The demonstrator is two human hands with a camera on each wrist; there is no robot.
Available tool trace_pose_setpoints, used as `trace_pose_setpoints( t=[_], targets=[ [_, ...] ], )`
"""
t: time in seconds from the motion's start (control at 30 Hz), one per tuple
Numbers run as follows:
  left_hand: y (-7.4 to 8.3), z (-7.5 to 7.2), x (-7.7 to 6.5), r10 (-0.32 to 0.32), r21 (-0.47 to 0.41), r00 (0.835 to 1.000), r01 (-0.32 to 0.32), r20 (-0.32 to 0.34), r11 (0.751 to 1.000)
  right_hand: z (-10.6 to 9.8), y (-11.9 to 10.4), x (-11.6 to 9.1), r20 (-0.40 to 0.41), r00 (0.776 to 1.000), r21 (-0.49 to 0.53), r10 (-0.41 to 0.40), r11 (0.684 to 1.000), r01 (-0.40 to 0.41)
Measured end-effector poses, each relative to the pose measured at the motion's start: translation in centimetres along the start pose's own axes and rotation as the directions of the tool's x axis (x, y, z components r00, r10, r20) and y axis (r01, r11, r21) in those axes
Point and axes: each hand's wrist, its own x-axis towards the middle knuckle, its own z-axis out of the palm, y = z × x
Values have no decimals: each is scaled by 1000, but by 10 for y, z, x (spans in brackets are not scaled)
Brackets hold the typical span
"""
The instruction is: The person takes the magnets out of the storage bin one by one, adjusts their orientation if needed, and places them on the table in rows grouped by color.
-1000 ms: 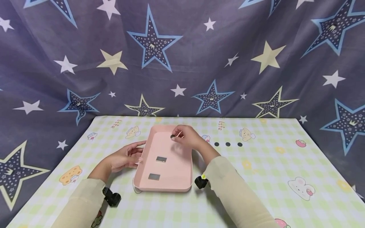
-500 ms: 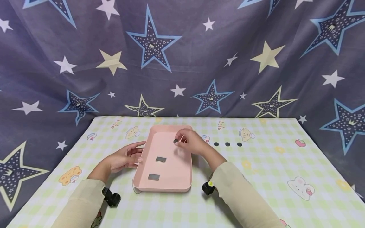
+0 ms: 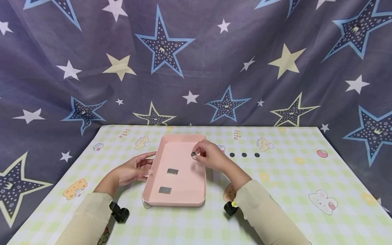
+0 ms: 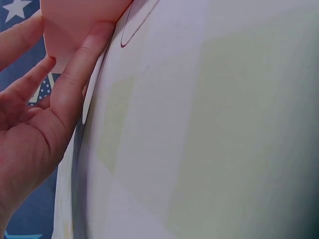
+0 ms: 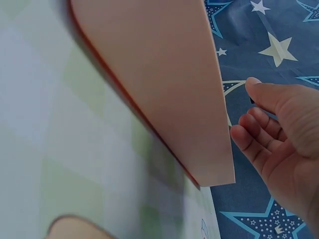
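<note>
A pink rectangular tray [image 3: 186,143] stands at the middle of the table. On its floor lie two small grey rectangular pieces, one nearer the middle [image 3: 173,171] and one nearer the front [image 3: 165,190]. My left hand [image 3: 133,169] rests on the tray's left side; in the left wrist view its thumb [image 4: 82,64] and extended fingers touch the outer wall. Over the tray's right part, my right hand [image 3: 211,155] pinches a small black disc [image 3: 193,154] between thumb and fingers. In the right wrist view the hand [image 5: 286,134] is beyond the tray's wall, the disc mostly hidden.
Three black discs lie in a row right of the tray: a left one [image 3: 232,154], a middle one [image 3: 244,154] and a right one [image 3: 257,155]. A green checked cloth [image 3: 291,183] covers the table. Behind it hangs a star-patterned curtain [image 3: 196,68].
My right hand has drawn back to the right and slightly nearer the front, still pinching the black disc. My left hand and the tray have stayed in place.
</note>
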Motion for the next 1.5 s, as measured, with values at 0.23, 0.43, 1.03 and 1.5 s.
trace_pose_setpoints(
  t=[0.23,0.43,1.03,1.5],
  targets=[
    [0,-1,0,-6,0,1000,6,-7,1000,-5,2,-12,-36,999,4,-12,1000,12],
    [-1,-2,1,-4,3,1000,4,-3,1000,-9,4,-18,-64,998,3,-17,1000,18],
    [-1,-2,1,-3,1,1000,3,0,1000,-29,9,-43,-92,996,-30,-11,1000,8],
    [-1,-1,1,-5,-6,1000,5,-1,1000,-39,19,-62,-114,993,-49,19,998,-25]
  ],
)
